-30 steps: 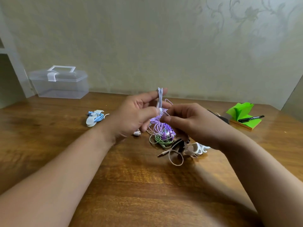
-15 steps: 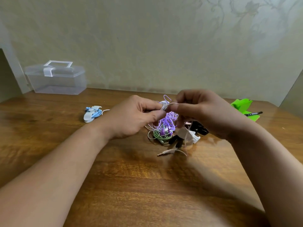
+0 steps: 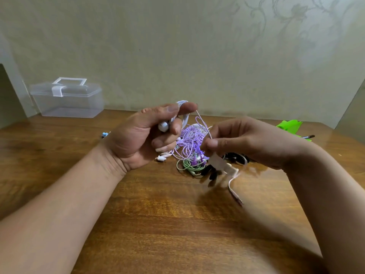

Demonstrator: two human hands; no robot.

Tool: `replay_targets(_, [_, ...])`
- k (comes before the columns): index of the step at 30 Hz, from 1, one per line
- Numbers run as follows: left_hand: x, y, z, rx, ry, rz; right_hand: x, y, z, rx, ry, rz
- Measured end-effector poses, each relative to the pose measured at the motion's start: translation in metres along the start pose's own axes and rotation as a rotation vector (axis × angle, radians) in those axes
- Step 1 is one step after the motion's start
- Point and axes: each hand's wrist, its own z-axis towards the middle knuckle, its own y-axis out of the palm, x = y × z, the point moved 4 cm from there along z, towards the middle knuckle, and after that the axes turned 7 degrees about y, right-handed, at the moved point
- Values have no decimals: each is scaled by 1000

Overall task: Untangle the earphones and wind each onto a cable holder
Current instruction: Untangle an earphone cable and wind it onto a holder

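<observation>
My left hand (image 3: pixel 150 135) is raised above the table and grips a folded bundle of white earphone cable (image 3: pixel 184 113) with a white earbud (image 3: pixel 164 126) at its palm. One thin strand runs from that bundle down to my right hand (image 3: pixel 243 141), which pinches it between thumb and fingers. The strand's loose end with the jack plug (image 3: pixel 236 196) hangs blurred below the right hand. Behind both hands a tangle of purple earphones (image 3: pixel 190 139) lies on the wooden table (image 3: pixel 167 224), with green earphones (image 3: pixel 187 166) under it. White cable holders (image 3: pixel 223 165) and black ones (image 3: pixel 210 172) lie beside the tangle.
A clear plastic box with a white latch (image 3: pixel 67 99) stands at the back left by the wall. A blue earphone on a holder (image 3: pixel 104 134) peeks out behind my left wrist. Green sticky notes (image 3: pixel 290 125) and a black marker (image 3: pixel 308 137) lie at the back right.
My left hand turned palm-up and lifted the white cable bundle. My right hand dropped lower and moved right, drawing one strand out; the jack end has swung off the table to the right.
</observation>
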Motion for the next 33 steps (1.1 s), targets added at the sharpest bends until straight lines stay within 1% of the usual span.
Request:
replay_targets(2, [2,-3,2,21,21,-29,4,-2,0,0,42,-59])
replay_targets(5, [4,-8,3,103,43,-20,6,-4,-1,5,64,-140])
replay_targets(8, [2,-8,4,192,47,-7,5,-3,-2,-13,71,-111])
replay_targets(12, [-1,-3,5,245,46,-86,11,5,5,-16,90,-111])
replay_targets(14, [-1,-1,5,234,42,-135,18,7,13,51,116,-160])
replay_targets(17, [3,0,3,212,49,-217,26,0,21,281,125,-302])
replay_targets(19, [6,1,1,187,56,-272,28,-6,22,415,129,-326])
replay_targets(20, [7,3,0,177,65,-290,27,-6,23,443,127,-365])
replay_targets(22, [6,5,1,192,78,-269,24,3,23,406,135,-497])
replay_targets(23, [6,3,2,232,88,-213,22,10,24,355,135,-553])
replay_targets(25, [5,-6,4,365,119,-24,16,24,22,249,139,-616])
replay_targets(27, [5,-15,4,483,146,217,9,32,18,181,112,-626])
replay_targets(28, [5,-15,3,512,153,352,3,36,16,158,80,-592])
replay_targets(30, [4,-12,2,504,156,634,-9,39,11,139,-9,-473])
replay_targets(31, [2,-11,2,468,145,746,-16,39,8,147,-49,-413])
replay_targets(33, [-4,-7,2,343,99,877,-25,31,2,240,-131,-342])
